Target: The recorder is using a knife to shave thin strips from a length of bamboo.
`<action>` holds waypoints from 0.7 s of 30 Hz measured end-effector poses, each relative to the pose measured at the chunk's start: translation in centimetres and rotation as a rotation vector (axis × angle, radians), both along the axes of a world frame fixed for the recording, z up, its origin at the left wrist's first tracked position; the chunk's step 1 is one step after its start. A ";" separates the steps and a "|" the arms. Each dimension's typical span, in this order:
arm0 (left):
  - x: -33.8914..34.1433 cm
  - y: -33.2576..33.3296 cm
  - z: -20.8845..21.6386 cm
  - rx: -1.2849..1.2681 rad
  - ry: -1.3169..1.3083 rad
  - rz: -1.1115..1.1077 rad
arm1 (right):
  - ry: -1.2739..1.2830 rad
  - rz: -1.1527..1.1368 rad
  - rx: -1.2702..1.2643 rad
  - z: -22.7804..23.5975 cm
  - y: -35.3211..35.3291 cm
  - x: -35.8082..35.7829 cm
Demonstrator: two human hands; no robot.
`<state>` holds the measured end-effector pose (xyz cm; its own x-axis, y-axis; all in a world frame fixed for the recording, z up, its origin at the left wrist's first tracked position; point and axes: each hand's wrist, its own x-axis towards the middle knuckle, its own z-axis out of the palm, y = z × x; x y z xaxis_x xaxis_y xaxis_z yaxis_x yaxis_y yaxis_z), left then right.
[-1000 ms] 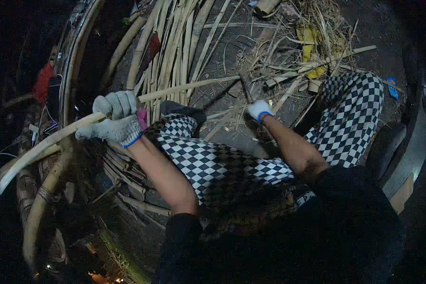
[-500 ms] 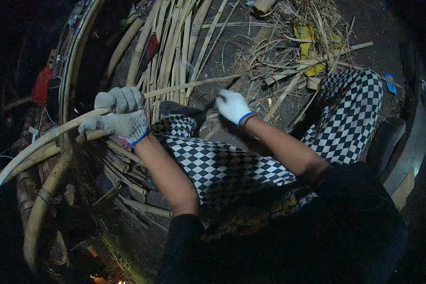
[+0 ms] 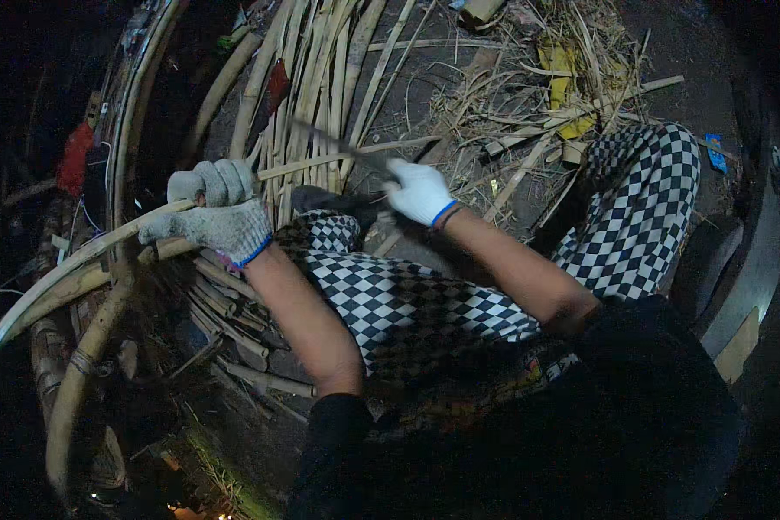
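My left hand (image 3: 212, 204), in a grey-white glove with a blue cuff, is closed around a long pale bamboo strip (image 3: 347, 159). One end of the strip runs out to the far left rim; the other reaches right, past the hand, over the pile. My right hand (image 3: 420, 192), in a white glove, grips the handle of a knife (image 3: 342, 146). Its dark blade is smeared by motion and points up and left, crossing above the strip near its right part. Whether blade and strip touch, I cannot tell. The handle is mostly hidden in the glove.
Many split bamboo strips (image 3: 321, 78) lie at the far side. Shavings (image 3: 485, 113) and a yellow piece of packaging (image 3: 563, 82) litter the ground at right. My crossed legs in checkered trousers (image 3: 381, 290) are below the hands. Bamboo poles (image 3: 78, 390) stand at left, with cut pieces (image 3: 234, 303) beside them.
The knife blade, too blurred to make out before, now shows pointing up and left. My right hand has shifted slightly left; my left hand and the bamboo strip have moved a little left.
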<state>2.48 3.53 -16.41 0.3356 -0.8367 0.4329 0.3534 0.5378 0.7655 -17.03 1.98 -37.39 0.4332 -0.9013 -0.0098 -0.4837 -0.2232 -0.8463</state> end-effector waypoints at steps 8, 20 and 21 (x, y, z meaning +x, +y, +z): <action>0.7 -0.1 0.4 -0.048 -0.025 -0.099 | 0.343 0.091 0.048 -1.6 -2.5 -1.9; 1.4 0.3 0.1 -0.048 0.005 -0.093 | 0.471 -0.076 0.451 -8.0 -1.7 -5.6; 1.3 0.1 0.2 -0.062 0.001 -0.117 | 0.425 -0.080 0.345 -8.3 -1.7 -5.1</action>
